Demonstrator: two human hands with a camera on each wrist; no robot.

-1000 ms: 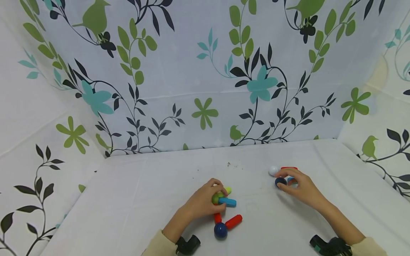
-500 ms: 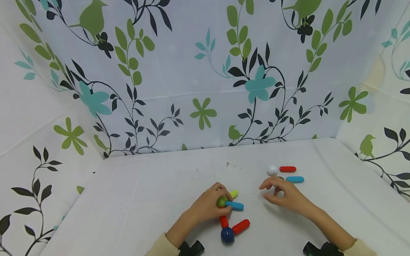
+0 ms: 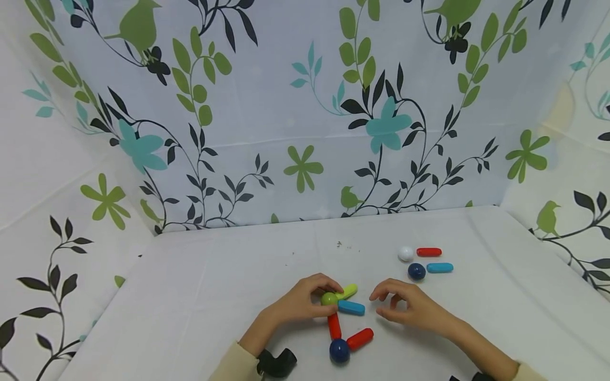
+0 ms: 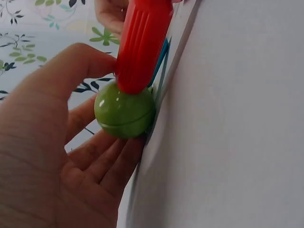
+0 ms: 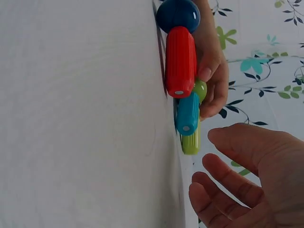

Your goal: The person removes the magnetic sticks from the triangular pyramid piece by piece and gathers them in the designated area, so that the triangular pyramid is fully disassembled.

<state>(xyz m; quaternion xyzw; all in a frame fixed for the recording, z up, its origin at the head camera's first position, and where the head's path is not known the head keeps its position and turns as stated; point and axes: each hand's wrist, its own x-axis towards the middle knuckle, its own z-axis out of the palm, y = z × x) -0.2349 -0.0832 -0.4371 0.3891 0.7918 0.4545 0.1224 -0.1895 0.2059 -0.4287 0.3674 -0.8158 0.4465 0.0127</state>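
Magnetic rods and balls form a joined figure on the white-covered table. My left hand (image 3: 301, 300) holds its green ball (image 3: 329, 299), thumb and fingers curled round it. From that ball extend a yellow-green rod (image 3: 347, 291), a blue rod (image 3: 351, 307) and a red rod (image 3: 334, 327). The red rod runs to a dark blue ball (image 3: 339, 351), where a second red rod (image 3: 360, 338) sticks out to the right. My right hand (image 3: 412, 308), loosely bent and holding nothing, hovers just right of the figure. In the right wrist view its fingers (image 5: 228, 183) are apart from the rods.
Farther back on the right lie a white ball (image 3: 406, 253), a loose red rod (image 3: 429, 252), another dark blue ball (image 3: 416, 271) and a loose blue rod (image 3: 440, 268). A patterned cloth (image 3: 267, 116) hangs behind the table.
My right hand has left the dark blue ball at the back right and moved left and nearer to the figure. The figure has shifted slightly right, with my left hand still on the green ball.
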